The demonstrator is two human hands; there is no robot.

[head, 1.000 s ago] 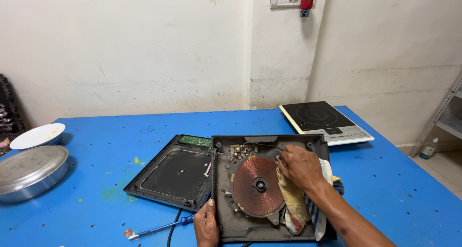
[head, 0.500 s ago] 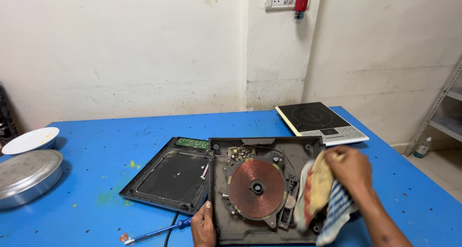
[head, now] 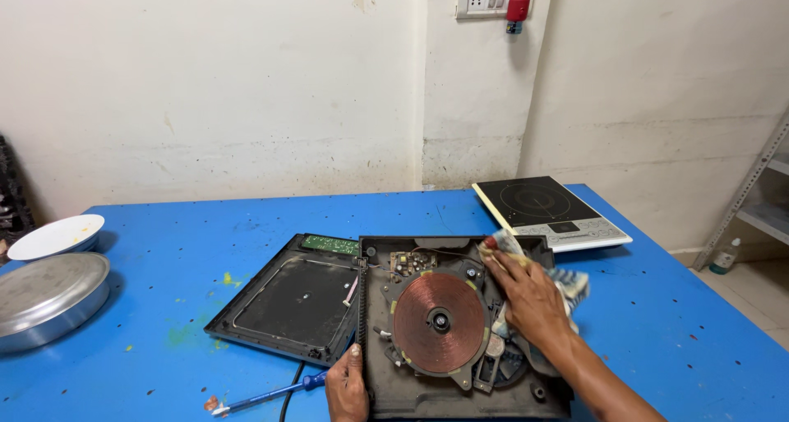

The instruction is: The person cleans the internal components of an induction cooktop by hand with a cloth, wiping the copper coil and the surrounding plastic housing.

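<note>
Right hand (head: 530,299) is pressing a cloth (head: 567,286) into the open cooker (head: 460,332), right of its coil (head: 440,322); left hand (head: 347,385) is gripping the near-left edge.

coil (head: 438,321): shiny copper metal
cloth (head: 567,286): soft checked fabric
counter (head: 205,225): smooth blue paint
pan lid (head: 45,290): dull grey metal
</note>
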